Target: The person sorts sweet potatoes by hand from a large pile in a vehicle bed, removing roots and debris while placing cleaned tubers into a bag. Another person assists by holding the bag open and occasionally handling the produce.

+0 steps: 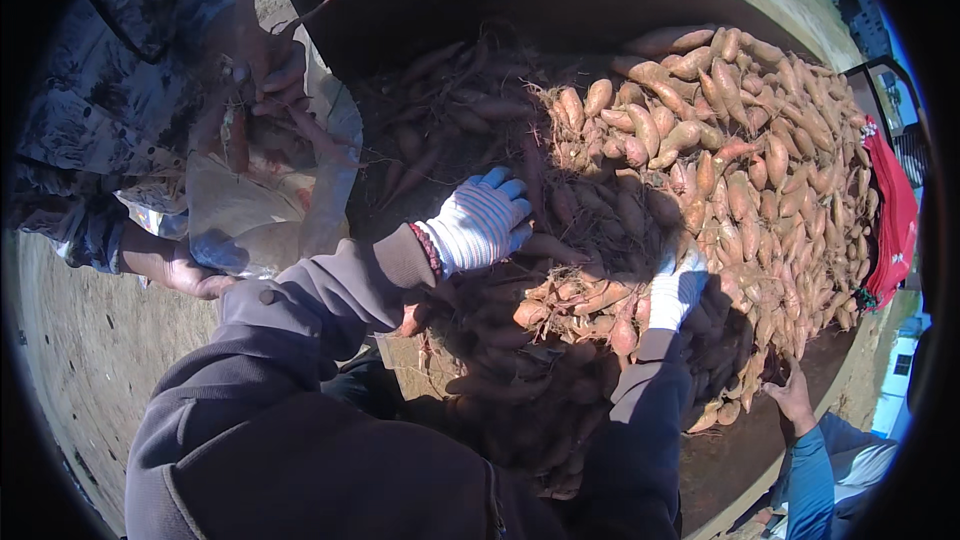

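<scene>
Sunlit, dusty brown ground (110, 330) at 8 o'clock; a dark, high-sided load bed (430, 0) at 12, its wall in shadow. Reddish-brown, tapering sweet potatoes (745, 205) with stringy roots fill it from 12 round to 6 o'clock, heaped highest toward 2. Your left hand, in a white knit glove with blue stripes (480, 223), rests at the dial's centre on the shaded part, fingers bent and slightly parted; palm hidden, can't tell whether it grips anything. Your right hand, in a matching pale glove (678, 288), is at 4, against the heap; fingers partly lost in glare, grip can't be told. Progress, by judgement: early. One cluster lies apart at 10 o'clock, by the mouth of a pale, sheet-like sack (225, 202), with a co-worker's bare hand (195, 275) at 9 just below it; the far greater share is left in the bed. Another co-worker's bare hand (795, 400), blue-sleeved, is at the heap's edge at 4. Writing: none you could read; the bright red cloth (890, 210) at 3 carries small white marks, too unclear to make out.
</scene>
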A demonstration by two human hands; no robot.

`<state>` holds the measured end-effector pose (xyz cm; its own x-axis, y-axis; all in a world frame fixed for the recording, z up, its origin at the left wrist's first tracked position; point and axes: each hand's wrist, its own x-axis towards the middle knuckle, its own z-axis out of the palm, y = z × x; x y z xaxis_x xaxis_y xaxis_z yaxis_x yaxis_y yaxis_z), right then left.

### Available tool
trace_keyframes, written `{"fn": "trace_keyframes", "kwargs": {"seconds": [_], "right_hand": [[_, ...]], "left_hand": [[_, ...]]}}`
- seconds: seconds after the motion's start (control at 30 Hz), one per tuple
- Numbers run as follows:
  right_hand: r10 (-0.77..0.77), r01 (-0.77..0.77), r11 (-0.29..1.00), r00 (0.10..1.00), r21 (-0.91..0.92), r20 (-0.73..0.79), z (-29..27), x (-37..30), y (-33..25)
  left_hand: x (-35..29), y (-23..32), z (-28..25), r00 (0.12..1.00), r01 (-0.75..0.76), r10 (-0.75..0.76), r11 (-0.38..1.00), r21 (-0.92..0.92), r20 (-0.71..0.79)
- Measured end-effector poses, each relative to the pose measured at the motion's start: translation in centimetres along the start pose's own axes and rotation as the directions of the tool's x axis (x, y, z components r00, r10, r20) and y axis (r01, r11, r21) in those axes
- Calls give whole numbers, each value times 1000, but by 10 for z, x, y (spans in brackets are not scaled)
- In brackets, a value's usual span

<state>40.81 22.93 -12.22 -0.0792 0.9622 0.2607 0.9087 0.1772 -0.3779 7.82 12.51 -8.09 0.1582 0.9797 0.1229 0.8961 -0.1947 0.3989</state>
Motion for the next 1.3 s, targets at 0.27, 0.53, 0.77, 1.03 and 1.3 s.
{"fn": "trace_keyframes", "kwargs": {"seconds": [0.27,0.53,0.77,1.03,1.3], "right_hand": [[-67,36,983,984,-182,-167,35,14,7],[-139,98,980,961,-173,-239,42,13,9],[-37,-17,958,983,-285,-180,37,12,26],[82,-95,988,991,-124,-109,39,8,10],[153,-157,986,985,-56,-79,32,12,6]], "left_hand": [[176,-49,94,985,127,-147,971,201,88],[97,-87,32,858,77,-252,925,372,449],[122,-75,7,718,76,-384,872,483,581],[210,-134,88,879,-459,386,845,273,281],[222,-136,-22,876,451,-331,301,-841,351]]}}
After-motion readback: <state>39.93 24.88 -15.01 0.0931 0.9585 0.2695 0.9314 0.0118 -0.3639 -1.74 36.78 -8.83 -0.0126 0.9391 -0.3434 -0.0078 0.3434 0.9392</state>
